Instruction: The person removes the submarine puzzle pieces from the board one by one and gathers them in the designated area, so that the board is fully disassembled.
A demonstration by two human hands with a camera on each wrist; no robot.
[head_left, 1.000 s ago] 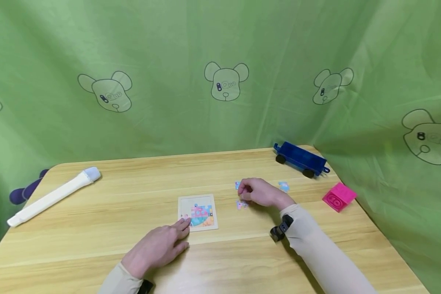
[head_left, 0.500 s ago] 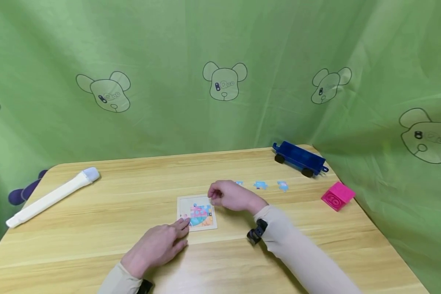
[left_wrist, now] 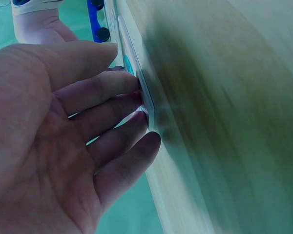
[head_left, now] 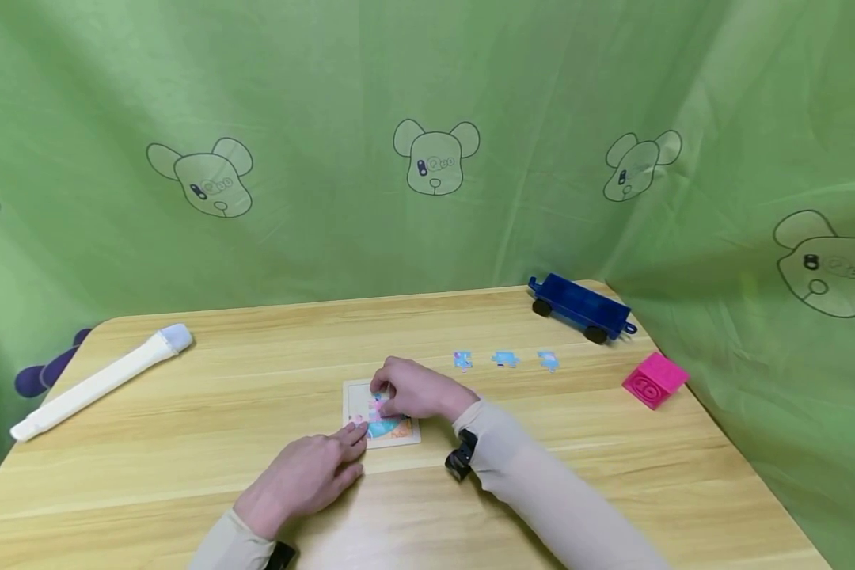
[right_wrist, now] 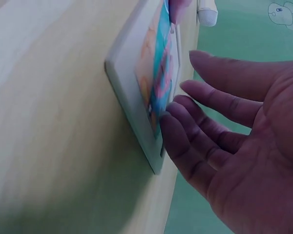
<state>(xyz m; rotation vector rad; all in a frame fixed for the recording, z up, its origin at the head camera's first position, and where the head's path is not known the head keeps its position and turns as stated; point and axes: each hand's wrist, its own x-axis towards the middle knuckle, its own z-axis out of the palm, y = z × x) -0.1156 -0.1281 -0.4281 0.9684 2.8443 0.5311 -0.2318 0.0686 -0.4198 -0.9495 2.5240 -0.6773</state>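
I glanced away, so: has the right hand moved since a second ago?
Yes, the right hand moved left, from beside the puzzle board to over it.

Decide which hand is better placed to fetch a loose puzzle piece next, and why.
Probably the right hand: it is nearer the loose pieces, while the left hand touches the puzzle frame.
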